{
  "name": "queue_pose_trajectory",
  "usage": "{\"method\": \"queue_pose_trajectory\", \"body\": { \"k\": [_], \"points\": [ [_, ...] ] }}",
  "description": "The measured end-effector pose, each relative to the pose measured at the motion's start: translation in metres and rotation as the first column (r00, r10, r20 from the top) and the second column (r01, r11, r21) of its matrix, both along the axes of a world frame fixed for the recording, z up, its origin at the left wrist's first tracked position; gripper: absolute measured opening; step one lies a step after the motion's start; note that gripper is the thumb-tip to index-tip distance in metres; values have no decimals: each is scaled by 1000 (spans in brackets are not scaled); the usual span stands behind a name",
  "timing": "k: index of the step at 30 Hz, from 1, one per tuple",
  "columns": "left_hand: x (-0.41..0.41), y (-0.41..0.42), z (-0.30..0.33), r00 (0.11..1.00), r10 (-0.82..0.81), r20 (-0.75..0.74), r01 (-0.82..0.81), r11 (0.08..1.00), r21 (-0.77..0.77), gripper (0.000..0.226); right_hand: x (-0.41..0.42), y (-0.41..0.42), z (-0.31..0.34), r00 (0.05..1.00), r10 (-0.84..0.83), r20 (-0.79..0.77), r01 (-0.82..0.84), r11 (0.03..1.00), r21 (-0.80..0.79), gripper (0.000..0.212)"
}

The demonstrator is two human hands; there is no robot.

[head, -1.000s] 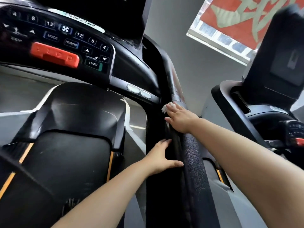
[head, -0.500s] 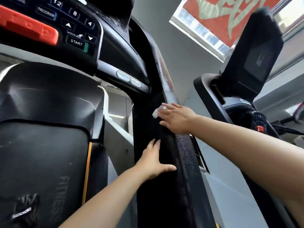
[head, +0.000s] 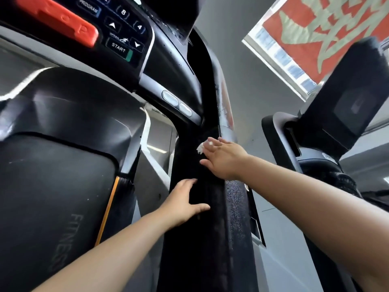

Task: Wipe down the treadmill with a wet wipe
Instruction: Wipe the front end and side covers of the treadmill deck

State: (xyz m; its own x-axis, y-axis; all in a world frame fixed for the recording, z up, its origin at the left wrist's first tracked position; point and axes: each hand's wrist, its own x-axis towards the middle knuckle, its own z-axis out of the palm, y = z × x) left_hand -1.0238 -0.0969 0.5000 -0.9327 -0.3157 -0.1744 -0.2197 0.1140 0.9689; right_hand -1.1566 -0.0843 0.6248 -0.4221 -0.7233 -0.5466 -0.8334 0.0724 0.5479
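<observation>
The black treadmill's right handrail (head: pixel 210 239) runs from the bottom centre up toward the console (head: pixel 117 47). My right hand (head: pixel 223 160) lies flat on the upper part of the rail and presses a crumpled white wet wipe (head: pixel 200 148) against it; only a corner of the wipe shows past my fingers. My left hand (head: pixel 185 204) rests lower on the same rail, fingers on its inner side and thumb across the top, with nothing in it.
A red stop button (head: pixel 61 24) and a START key (head: pixel 118 48) sit on the console at upper left. The running belt and motor cover (head: pixel 56 165) fill the left. A second treadmill (head: pixel 328 131) stands close on the right, under a red banner (head: pixel 328 28).
The view has shifted down and right, so the console has slid toward the upper left. My right hand with the wipe stays high on the rail; my left hand keeps its hold below.
</observation>
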Motion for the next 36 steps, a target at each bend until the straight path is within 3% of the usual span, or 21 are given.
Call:
{"method": "queue_pose_trajectory", "body": {
  "k": [4,10,14,17,22,29,36],
  "points": [
    [-21,-23,1,1000,10,19,-9,1000,-22,80,20,20,2,993,32,112,-39,998,58,59],
    [-43,-36,0,985,-169,22,169,985,37,87,-16,-17,11,983,-151,-108,150,989,-14,62],
    [-48,-47,-7,986,-167,27,167,986,18,85,3,-31,-18,981,-190,-47,194,976,98,64],
    [-51,-57,-9,982,-179,55,177,983,36,95,13,-21,-7,987,-163,11,159,973,169,61],
    [-62,-67,-12,977,-200,73,195,978,69,103,-14,-44,4,976,-191,-102,205,968,147,60],
    [-62,-73,-22,967,-255,19,250,958,143,105,12,-36,-14,988,-153,21,140,944,298,59],
    [-59,-78,-26,974,-226,3,221,956,193,91,-18,-56,-6,983,-131,-132,162,952,261,62]
  ]
}}
